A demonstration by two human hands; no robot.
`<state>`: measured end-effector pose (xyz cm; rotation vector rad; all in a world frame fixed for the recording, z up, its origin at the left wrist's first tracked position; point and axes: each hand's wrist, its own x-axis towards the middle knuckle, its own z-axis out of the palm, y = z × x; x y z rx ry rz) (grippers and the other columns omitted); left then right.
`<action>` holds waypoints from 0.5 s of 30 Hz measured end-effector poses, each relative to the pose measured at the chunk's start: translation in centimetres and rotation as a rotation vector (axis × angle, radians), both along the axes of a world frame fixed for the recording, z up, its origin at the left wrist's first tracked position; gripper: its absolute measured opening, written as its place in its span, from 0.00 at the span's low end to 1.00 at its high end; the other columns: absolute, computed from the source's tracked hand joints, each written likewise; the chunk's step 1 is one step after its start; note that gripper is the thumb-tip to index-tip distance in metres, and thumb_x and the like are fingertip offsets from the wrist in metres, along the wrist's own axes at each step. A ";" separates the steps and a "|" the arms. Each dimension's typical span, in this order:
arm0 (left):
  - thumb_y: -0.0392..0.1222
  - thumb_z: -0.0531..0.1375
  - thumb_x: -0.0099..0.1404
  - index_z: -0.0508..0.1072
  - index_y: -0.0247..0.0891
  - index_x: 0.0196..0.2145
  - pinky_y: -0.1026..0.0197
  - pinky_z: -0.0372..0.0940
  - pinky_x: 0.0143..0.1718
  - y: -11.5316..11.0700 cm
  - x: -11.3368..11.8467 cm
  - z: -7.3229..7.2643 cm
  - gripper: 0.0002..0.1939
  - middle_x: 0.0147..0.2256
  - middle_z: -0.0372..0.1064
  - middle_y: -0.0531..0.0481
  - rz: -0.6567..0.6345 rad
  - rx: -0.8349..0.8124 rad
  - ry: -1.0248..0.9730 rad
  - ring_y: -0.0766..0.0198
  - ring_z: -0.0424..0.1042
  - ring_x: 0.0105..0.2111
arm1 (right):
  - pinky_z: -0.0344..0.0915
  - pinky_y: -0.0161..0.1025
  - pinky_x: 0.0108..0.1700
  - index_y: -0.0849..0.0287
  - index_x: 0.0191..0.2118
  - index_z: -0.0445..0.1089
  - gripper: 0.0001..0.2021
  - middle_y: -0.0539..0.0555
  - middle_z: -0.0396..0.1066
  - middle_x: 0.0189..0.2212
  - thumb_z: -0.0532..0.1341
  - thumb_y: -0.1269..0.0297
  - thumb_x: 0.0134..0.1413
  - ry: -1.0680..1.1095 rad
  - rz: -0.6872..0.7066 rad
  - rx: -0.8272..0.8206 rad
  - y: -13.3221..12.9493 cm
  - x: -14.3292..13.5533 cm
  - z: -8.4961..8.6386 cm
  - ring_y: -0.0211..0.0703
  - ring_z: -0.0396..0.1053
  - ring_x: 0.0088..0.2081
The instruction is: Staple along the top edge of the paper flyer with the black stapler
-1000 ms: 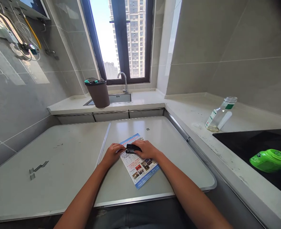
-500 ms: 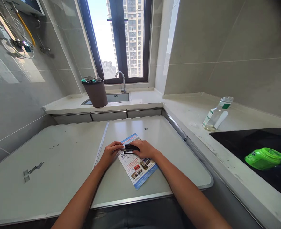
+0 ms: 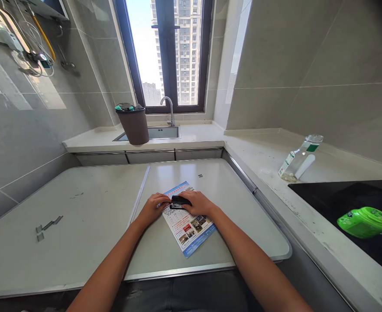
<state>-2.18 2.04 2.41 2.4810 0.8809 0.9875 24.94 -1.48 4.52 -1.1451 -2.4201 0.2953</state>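
A black stapler [image 3: 179,201] is gripped at its right end by my right hand [image 3: 195,203]. It is held over a printed leaflet [image 3: 191,229] with blue borders and small photos, which lies slanted on the white folding table [image 3: 252,225]. My left hand [image 3: 156,209] is at the stapler's left end, its fingers pressed together close to the upper and lower arms. Whatever those fingertips pinch is too small to make out. The palms hide part of the leaflet's upper half.
Short staple strips [image 3: 50,225] lie on the table's left half, with small ones [image 3: 200,175] beyond the leaflet. A brown bin [image 3: 133,125] stands by the sink [image 3: 163,132]. On the right counter are a glass bottle [image 3: 299,158] and a green container [image 3: 364,222].
The view has shifted slightly, sliding the room to the right. A bit of metal showing between my left fingers and the stapler no longer shows clearly. My right hand keeps its hold.
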 end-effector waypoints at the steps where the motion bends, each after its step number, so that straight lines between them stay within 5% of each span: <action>1: 0.41 0.63 0.71 0.83 0.44 0.43 0.51 0.70 0.51 0.1 0.0 0.0 0.08 0.43 0.81 0.46 0.012 0.008 0.011 0.56 0.76 0.44 | 0.67 0.44 0.51 0.55 0.59 0.69 0.20 0.58 0.77 0.51 0.65 0.63 0.62 0.001 0.002 0.000 0.0 0.0 0.0 0.52 0.74 0.51; 15: 0.39 0.66 0.66 0.83 0.45 0.41 0.53 0.71 0.48 0.0 0.0 -0.1 0.07 0.40 0.81 0.50 0.035 -0.140 -0.027 0.56 0.76 0.43 | 0.67 0.47 0.52 0.55 0.60 0.70 0.21 0.58 0.76 0.54 0.65 0.65 0.62 0.018 -0.015 -0.026 -0.4 0.0 0.3 0.55 0.74 0.54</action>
